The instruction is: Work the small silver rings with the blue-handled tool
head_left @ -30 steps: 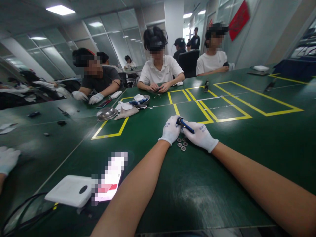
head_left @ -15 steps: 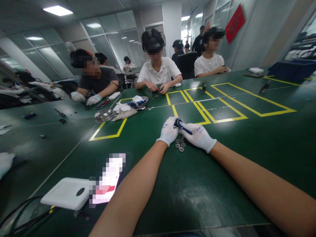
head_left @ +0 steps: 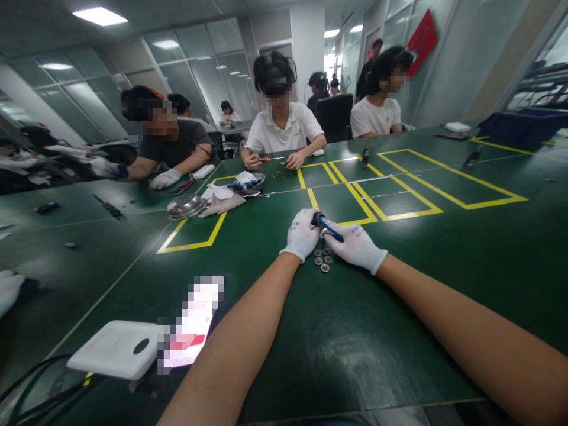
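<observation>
My left hand [head_left: 303, 235], in a white glove with printed lettering, has its fingers closed round a small dark round part [head_left: 316, 219]. My right hand [head_left: 355, 244], gloved the same way, is closed just beside it. A slim blue stick-like thing [head_left: 332, 229] runs from the dark part along the right hand's upper edge. I cannot tell its exact kind, and the fingertips are partly hidden. Several small round metal discs with raised centres [head_left: 323, 260] lie on the green table below and between my wrists.
A white device [head_left: 116, 349] with cables and a lit phone [head_left: 193, 328] lie beside my left forearm. A metal bowl [head_left: 256, 188] with gloves and a metal lid [head_left: 186, 207] stand further off. A co-worker opposite holds a screwdriver [head_left: 267, 159]. A blue bin [head_left: 521, 127] is far right.
My hands keep nearly the same hold, and the discs lie as before. The co-worker opposite has drawn their hands apart, showing the screwdriver. The co-worker at left has moved one gloved hand leftward.
</observation>
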Demonstrator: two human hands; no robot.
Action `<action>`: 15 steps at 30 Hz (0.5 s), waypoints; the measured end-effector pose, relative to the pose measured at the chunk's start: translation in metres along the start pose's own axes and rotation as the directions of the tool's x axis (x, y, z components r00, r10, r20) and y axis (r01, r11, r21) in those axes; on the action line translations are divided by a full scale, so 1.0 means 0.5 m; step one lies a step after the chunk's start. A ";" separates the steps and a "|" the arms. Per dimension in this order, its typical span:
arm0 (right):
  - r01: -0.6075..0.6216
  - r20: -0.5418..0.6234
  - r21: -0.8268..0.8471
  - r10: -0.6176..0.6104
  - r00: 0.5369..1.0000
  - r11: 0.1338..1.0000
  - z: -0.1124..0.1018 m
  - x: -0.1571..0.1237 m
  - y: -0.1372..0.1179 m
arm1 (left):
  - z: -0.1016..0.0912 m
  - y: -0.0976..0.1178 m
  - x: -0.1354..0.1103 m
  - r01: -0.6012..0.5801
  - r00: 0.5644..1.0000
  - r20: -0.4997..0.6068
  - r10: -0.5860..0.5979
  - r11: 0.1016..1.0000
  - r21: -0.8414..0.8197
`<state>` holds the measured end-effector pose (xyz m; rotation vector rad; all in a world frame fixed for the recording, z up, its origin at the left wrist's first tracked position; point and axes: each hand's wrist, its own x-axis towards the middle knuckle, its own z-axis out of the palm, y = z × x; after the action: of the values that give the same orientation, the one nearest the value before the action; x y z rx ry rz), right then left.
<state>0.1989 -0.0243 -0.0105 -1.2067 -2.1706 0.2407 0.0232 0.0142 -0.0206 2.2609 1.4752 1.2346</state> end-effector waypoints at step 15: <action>-0.003 -0.002 0.073 0.003 1.000 0.997 -0.003 0.000 0.003 | 0.001 0.001 0.000 -0.065 0.998 0.012 0.066 0.998 -0.023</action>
<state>0.2010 -0.0236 -0.0100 -1.1688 -2.1398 0.3178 0.0240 0.0142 -0.0206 2.3155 1.3866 1.2461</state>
